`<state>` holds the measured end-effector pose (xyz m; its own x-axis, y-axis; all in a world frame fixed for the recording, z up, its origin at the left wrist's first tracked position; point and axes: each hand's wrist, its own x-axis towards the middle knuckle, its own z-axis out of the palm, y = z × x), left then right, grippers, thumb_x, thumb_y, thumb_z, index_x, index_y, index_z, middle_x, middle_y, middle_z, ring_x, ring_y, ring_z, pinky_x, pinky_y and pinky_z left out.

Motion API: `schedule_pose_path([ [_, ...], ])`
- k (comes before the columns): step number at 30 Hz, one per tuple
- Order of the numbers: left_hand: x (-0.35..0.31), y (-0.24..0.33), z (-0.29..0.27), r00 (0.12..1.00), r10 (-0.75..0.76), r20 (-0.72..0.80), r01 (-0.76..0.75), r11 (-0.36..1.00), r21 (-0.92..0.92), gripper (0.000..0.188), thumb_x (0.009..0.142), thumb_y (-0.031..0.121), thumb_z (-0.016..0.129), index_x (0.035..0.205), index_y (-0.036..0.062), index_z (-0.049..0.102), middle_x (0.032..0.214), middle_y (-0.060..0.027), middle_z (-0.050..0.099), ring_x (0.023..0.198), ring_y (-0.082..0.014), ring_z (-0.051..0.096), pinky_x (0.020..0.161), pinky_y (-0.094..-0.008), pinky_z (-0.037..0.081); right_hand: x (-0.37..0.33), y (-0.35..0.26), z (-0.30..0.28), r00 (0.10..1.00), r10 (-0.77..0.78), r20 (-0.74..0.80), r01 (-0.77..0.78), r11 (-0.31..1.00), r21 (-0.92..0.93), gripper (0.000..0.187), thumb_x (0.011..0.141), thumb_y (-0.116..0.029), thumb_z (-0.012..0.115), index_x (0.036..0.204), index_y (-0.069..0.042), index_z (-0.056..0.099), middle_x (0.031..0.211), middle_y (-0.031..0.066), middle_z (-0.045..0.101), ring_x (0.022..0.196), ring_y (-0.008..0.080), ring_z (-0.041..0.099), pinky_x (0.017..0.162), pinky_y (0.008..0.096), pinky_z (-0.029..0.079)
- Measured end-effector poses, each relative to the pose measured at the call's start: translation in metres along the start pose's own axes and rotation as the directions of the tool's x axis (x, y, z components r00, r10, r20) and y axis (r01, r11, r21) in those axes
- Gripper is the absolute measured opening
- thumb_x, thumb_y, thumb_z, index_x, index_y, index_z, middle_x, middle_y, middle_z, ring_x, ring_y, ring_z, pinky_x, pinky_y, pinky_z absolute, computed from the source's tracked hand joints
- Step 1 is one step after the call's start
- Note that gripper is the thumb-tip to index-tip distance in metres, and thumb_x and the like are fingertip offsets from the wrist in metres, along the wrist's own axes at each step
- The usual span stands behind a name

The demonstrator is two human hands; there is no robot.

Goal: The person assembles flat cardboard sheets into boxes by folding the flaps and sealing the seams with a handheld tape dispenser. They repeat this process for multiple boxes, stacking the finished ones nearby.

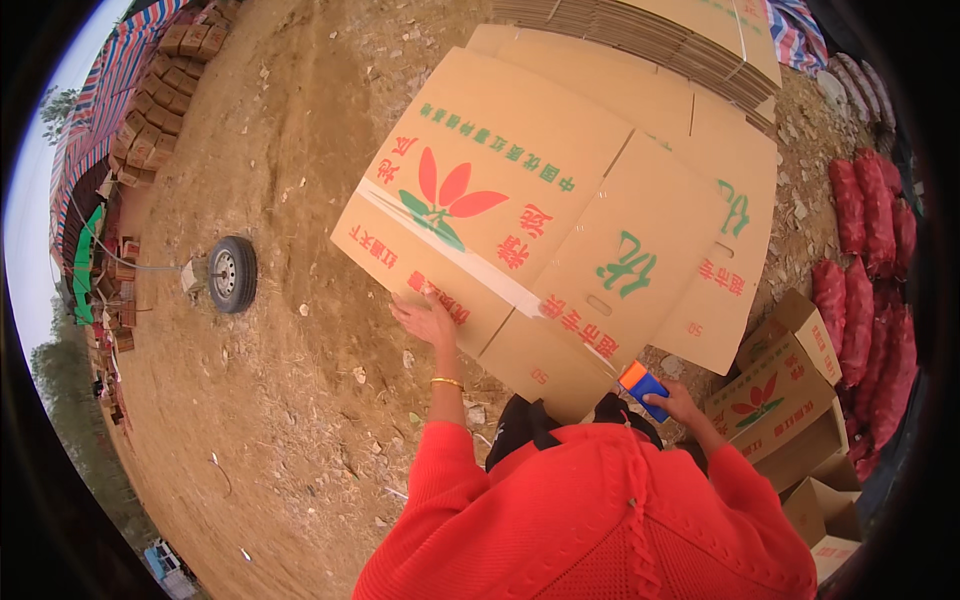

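A flat, folded cardboard carton (500, 150) with red and green printing lies in front of me. A pale strip of clear tape (470, 260) crosses it from its left edge toward the near right side. My left hand (425, 320) rests on the carton's near left flap, fingers spread. Gripped in my right hand (682, 400) is a blue and orange tape dispenser (642, 388), held at the carton's near right edge. The strip runs toward the dispenser; whether it is joined there I cannot tell.
Behind it rises a strapped stack of flat cartons (660, 40). Opened cartons (785, 390) stand at my right, beside red mesh sacks (870, 300). A wheel with a tyre (232, 274) is on the dirt ground at left. Closed cartons (160, 110) are piled far left.
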<state>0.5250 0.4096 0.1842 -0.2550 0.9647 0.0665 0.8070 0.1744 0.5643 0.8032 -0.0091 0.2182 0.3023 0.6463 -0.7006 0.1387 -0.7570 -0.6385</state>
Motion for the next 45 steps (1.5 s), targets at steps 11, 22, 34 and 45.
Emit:
schedule_pose_path([
  [11,0.132,0.053,0.090,0.830,0.503,0.240,-0.553,0.798,0.239,0.072,0.096,0.052,0.034,0.146,0.0014,0.023,0.151,-0.0243,0.021,0.141,-0.0384,0.016,0.113,-0.0506,0.012,0.011,-0.008,-0.002,0.997,0.083,-0.001,-0.082,0.989,-0.126,0.059,0.069,-0.047,0.074,0.102,0.000,0.065,0.081,0.0199,0.065,0.075,0.0293,0.065,0.071,0.0382,0.050],
  [22,0.034,0.066,0.074,0.766,0.566,0.304,-0.637,0.731,0.244,0.067,0.097,0.046,0.034,0.148,0.0041,0.020,0.150,-0.0306,0.015,0.140,-0.0439,0.012,0.113,-0.0521,0.009,0.026,0.025,0.012,0.999,-0.029,0.020,0.031,0.992,-0.125,0.068,0.072,-0.059,0.068,0.101,0.002,0.060,0.085,0.0192,0.064,0.084,0.0329,0.064,0.076,0.0404,0.048],
  [34,-0.161,-0.045,-0.020,0.707,-0.241,0.665,0.620,0.663,-0.419,0.067,0.091,0.054,0.050,0.135,0.0061,0.036,0.134,-0.0179,0.041,0.120,-0.0342,0.046,0.094,-0.0480,0.043,0.036,0.059,0.014,0.976,-0.171,0.136,0.177,0.984,-0.031,0.073,0.073,-0.059,0.068,0.117,-0.001,0.056,0.100,0.0239,0.063,0.098,0.0374,0.062,0.089,0.0415,0.047],
  [45,-0.176,-0.016,-0.023,0.497,-0.344,0.797,0.857,0.340,-0.387,0.062,0.096,0.053,0.039,0.138,0.0068,0.038,0.136,-0.0113,0.045,0.121,-0.0281,0.046,0.100,-0.0447,0.041,0.063,0.087,0.012,0.920,-0.331,0.208,0.347,0.937,-0.044,0.070,0.073,-0.058,0.068,0.107,0.001,0.058,0.096,0.0238,0.064,0.094,0.0390,0.061,0.085,0.0432,0.047],
])
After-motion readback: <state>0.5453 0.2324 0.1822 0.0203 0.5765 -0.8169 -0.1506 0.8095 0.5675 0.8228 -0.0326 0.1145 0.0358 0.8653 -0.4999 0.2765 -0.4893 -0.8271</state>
